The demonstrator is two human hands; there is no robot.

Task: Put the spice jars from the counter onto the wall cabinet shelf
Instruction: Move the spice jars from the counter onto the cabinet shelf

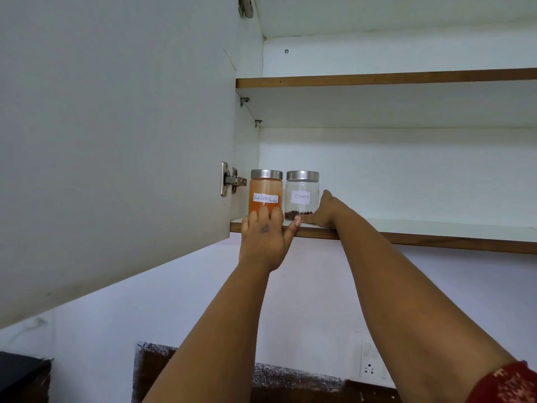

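At the far left we see the open cabinet door (116, 141), white, swung out toward us, with a metal hinge (231, 179) at its inner edge. Just right of the hinge, at the left end of the lower shelf (436, 231), stands the red chilli powder jar (266, 190), upright, its steel lid on and a handwritten label facing us. It sits near the shelf's front edge, close to the cabinet's left wall.

Our left hand (263, 237) reaches up in front of that jar. Its fingers lie fairly straight against the lower front of the glass, and the thumb stretches out to the right along the shelf's front edge toward the next jar. We read it as touching the jar with loose fingers, not wrapped round it.

Just beside it on the right, with a narrow gap between, stands the cloves jar (302, 194), clear glass with a steel lid, a white label and a thin layer of dark cloves at the bottom. It is also upright near the front edge.

Our right hand (322, 212) rests on the shelf at that jar's right side, fingers against the glass and partly hidden behind it; we cannot tell whether they curl round it.

Above runs the upper shelf (377, 78). Low on the wall at the right is a socket (369, 367), and a red sleeve (505, 385) shows in the bottom right corner.
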